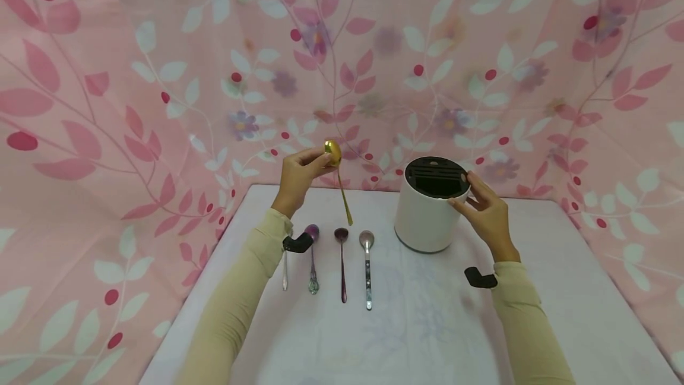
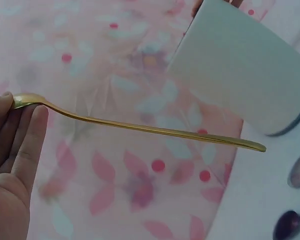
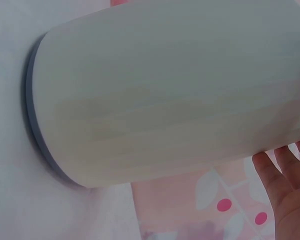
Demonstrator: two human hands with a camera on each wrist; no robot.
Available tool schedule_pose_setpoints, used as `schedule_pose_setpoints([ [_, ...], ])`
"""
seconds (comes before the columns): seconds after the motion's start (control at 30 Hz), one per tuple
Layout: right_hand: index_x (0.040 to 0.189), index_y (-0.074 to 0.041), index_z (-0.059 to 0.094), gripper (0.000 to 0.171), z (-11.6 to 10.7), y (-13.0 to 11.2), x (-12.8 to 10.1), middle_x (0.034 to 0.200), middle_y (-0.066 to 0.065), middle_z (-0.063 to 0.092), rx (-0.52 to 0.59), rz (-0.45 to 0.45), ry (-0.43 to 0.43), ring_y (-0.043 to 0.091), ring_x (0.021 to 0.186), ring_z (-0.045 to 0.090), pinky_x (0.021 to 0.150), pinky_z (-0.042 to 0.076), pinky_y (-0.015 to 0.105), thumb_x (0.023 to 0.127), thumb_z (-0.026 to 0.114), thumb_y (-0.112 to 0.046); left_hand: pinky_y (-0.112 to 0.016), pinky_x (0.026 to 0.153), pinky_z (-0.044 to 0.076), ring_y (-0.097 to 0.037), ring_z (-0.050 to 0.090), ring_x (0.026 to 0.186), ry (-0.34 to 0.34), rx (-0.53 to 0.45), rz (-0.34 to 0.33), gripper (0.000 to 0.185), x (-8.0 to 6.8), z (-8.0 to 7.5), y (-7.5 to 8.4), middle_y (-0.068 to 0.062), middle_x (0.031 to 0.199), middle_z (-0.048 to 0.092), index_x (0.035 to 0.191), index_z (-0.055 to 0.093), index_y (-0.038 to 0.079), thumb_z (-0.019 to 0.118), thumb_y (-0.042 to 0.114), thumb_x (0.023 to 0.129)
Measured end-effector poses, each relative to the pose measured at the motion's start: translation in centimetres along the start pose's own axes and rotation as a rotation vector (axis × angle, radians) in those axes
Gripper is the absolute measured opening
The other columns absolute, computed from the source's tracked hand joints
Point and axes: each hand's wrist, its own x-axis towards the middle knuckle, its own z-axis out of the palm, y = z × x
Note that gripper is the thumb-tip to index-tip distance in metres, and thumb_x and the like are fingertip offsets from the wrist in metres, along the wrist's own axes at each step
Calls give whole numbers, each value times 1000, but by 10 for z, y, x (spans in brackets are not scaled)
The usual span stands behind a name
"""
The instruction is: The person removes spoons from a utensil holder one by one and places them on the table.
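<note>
left hand fingers pinch gold spoon by its bowl | handle hangs down | holder lies to its right | right hand fingers rest straight on holder rim

Gold spoon held bowl-up, handle hanging; white cyl. holder upright on table.

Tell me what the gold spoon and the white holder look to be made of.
Gold spoon: likely metal with a polished gold-coloured finish; it is thin, rigid and glints along the handle. White holder: probably matte plastic, possibly ceramic; its wall is smooth and even, with a black slotted top and a grey base ring.
</note>
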Motion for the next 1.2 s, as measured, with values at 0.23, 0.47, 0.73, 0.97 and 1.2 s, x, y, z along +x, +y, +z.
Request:
schedule_pose_setpoints([
  [0.23, 145, -8, 45, 70, 0, 0, 0, 150, 12, 41, 9, 7, -4, 30, 133, 44, 96, 44, 40, 84, 78, -12, -40, 86, 55, -26, 70, 88, 172, -164, -155, 25, -11, -51, -18, -18, 99, 69, 106, 69, -10, 72, 7, 88],
  [0.47, 146, -12, 45, 70, 0, 5, 2, 151, 12, 40, 32, 20, -7, 27, 135, 43, 98, 43, 46, 84, 78, -13, -39, 87, 55, -24, 70, 87, 260, -231, -263, 22, -26, -90, -29, -16, 98, 69, 109, 67, -10, 68, 4, 91],
  [0.73, 146, -25, 45, 73, 0, 38, 9, 152, 1, 39, 22, 21, 1, 19, 135, 42, 98, 44, 43, 82, 80, -16, -39, 93, 51, -23, 69, 89, 317, -221, -370, 23, -44, -122, -30, -14, 98, 70, 114, 61, -11, 61, 4, 96],
  [0.97, 146, -15, 45, 73, 0, 25, 6, 152, 6, 40, 40, 18, -4, 22, 135, 43, 97, 44, 42, 83, 80, -12, -31, 89, 54, -18, 68, 87, 355, -135, -555, 29, -61, -153, -49, -9, 96, 69, 120, 59, -8, 62, 10, 97],
  [1.2, 145, -8, 44, 70, 0, 3, 2, 150, 15, 40, 46, 1, -6, 28, 134, 43, 97, 44, 40, 84, 78, -9, -29, 84, 56, -16, 66, 79, 452, -113, -680, 15, -78, -178, -70, -9, 89, 69, 102, 70, -1, 68, 10, 93],
])
